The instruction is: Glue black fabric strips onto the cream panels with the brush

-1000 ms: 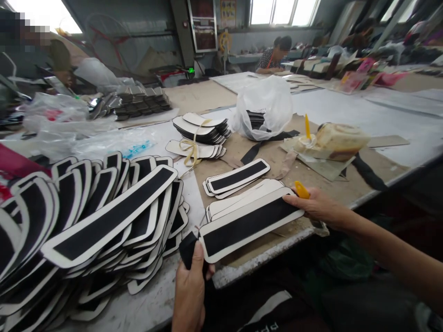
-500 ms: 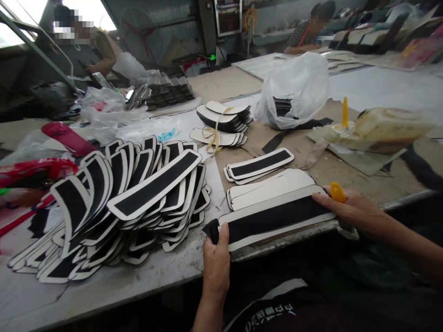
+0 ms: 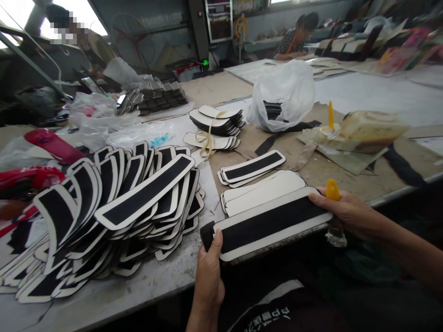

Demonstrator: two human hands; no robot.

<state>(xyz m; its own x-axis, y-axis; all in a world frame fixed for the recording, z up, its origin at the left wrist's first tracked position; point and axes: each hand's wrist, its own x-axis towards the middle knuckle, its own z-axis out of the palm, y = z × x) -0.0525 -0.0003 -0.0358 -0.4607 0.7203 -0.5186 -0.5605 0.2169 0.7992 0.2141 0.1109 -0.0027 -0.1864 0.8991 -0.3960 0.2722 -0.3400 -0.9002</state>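
My left hand (image 3: 210,272) grips the left end of a long white-edged piece with a black centre (image 3: 270,226), thumb on top; a dark strip (image 3: 207,234) sticks out at that end. At the piece's right end, my right hand (image 3: 341,207) pinches it, and a yellow-handled tool (image 3: 332,190) with a whitish, crusted lower end is in the same hand. The piece is held at the table edge, in front of a stack of plain white pieces (image 3: 266,189). Behind that stack lie a few black-centred pieces (image 3: 254,167).
A large heap of black-centred pieces (image 3: 145,191) covers the left of the table. Further back are a tied bundle (image 3: 216,122), a plastic bag (image 3: 282,94) and a yellowish container (image 3: 374,129) with a yellow stick (image 3: 331,115). Two people sit at the far side.
The view has shifted slightly, so the table things appear further left. The dark strip at the left end now lies flatter beside the piece. Both hands keep their hold.
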